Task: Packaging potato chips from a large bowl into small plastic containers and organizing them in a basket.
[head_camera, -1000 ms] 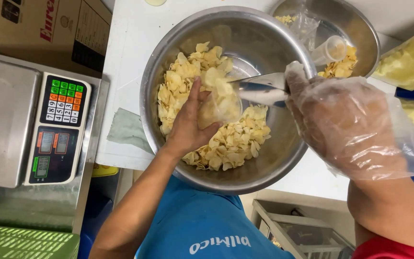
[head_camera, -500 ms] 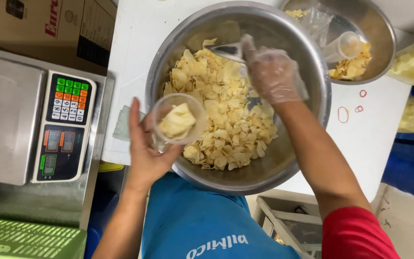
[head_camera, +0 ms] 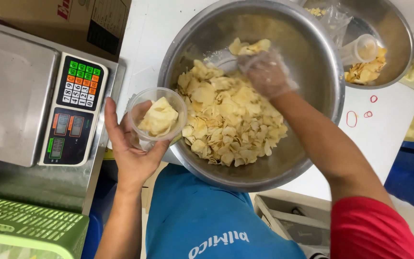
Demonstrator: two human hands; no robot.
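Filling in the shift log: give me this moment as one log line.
left hand: holds clear cup of chips | right hand: gloved, lifting chips with scoop | big steel bowl: chips inside | scale: beside

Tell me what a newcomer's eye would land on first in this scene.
The big steel bowl heaped with pale yellow chips fills the middle. The right hand, in a thin clear glove, lifts a scoop of chips at the bowl's far side. The bare left hand holds a clear plastic cup partly filled with chips just outside the bowl's left rim, beside a digital scale with a coloured keypad.
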